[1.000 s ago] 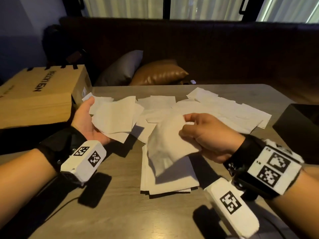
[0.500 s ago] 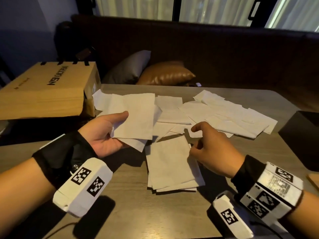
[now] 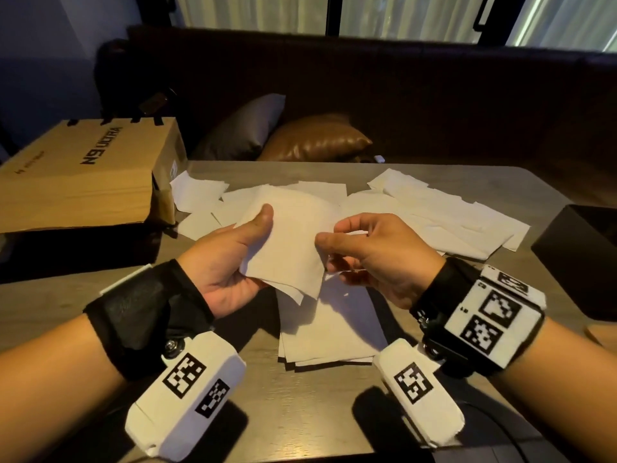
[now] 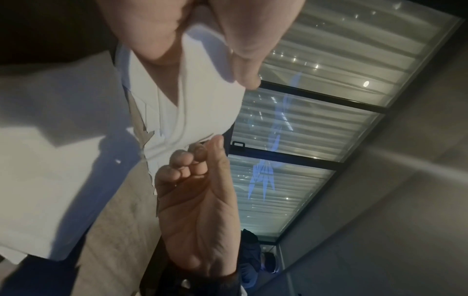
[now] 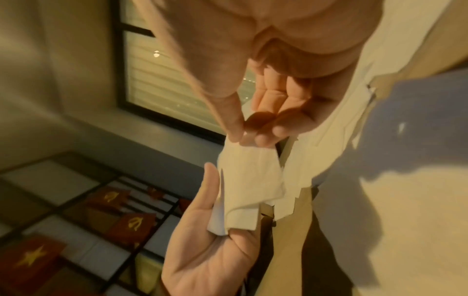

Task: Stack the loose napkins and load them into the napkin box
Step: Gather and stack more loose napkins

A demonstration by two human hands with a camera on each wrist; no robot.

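**Lighting and Image Quality**

Head view: dim, warm light; curtained windows (image 3: 417,15) glow at 12 o'clock. Hard shadows fall on the table (image 3: 300,412) toward 6 o'clock. Wrist views: soft, motion-blurred, strongly distorted at edges; right wrist yellow-tinted.

Surface: grey wood-grain table (image 3: 300,412)
Near middle: stacked napkins (image 3: 330,342)
Far side: loose napkins (image 3: 434,212) scattered
Left: cardboard box (image 3: 83,175)
Right edge: black box (image 3: 581,259)
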